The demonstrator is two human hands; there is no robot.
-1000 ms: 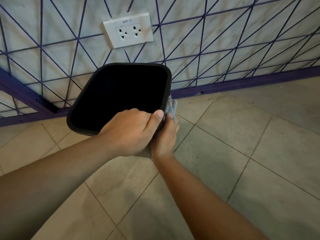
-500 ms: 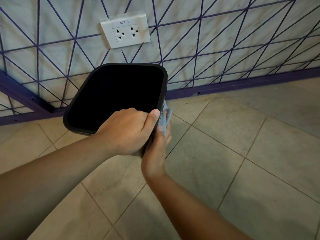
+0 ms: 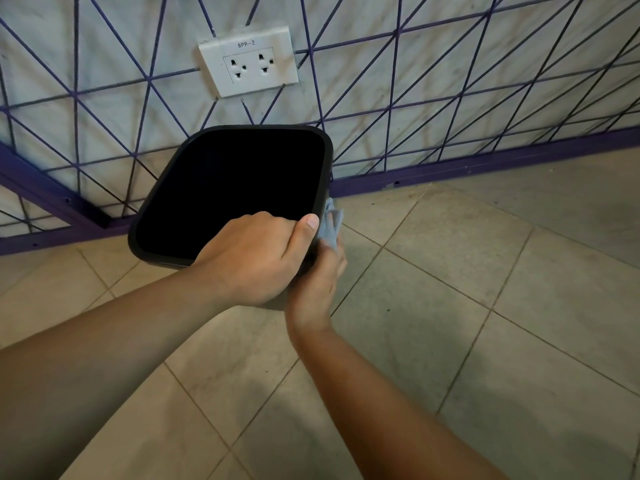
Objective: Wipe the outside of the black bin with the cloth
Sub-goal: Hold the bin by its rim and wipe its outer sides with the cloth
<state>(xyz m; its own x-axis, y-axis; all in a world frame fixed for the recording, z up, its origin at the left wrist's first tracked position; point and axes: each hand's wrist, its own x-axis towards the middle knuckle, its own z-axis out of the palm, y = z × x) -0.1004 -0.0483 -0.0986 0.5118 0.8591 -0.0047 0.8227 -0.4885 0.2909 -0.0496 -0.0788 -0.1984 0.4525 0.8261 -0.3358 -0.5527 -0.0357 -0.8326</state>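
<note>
item: square black plastic bin with rounded corners (image 3: 166, 206), mouth up toward the camera, sitting at the 12 o'clock of the working area, hard against the wall. held off-level, tipped toward the person.

item: left hand (image 3: 252, 258), fingers curled over the near rim at the bin's 5 o'clock corner, thumb lying along the rim edge; clamped on the bin.

item: right hand (image 3: 317, 282), below and at 4 o'clock of the left hand, pressed to the bin's outer right wall with a small pale blue-grey cloth (image 3: 330, 225) bunched between hand and wall. fingers are mostly hidden behind cloth and bin; they appear closed on the cloth.

change: over the last second the right hand has slid down and back along the outer wall, then returned a little upward, while the left hand's grip has stayed put and the bin has shifted only slightly. judgement: a rubbing stroke on the right wall is under way (only this one side looks attended to), so the other outer walls likely remain to be wiped.

surface: beige floor tiles (image 3: 450, 306) with dark grout lines, somewhat dusty.

room: pale wall crossed by purple diagonal lines, a purple skirting strip (image 3: 485, 164) at its foot, and a white double wall socket (image 3: 248, 62) at 12 o'clock above the bin.
</note>
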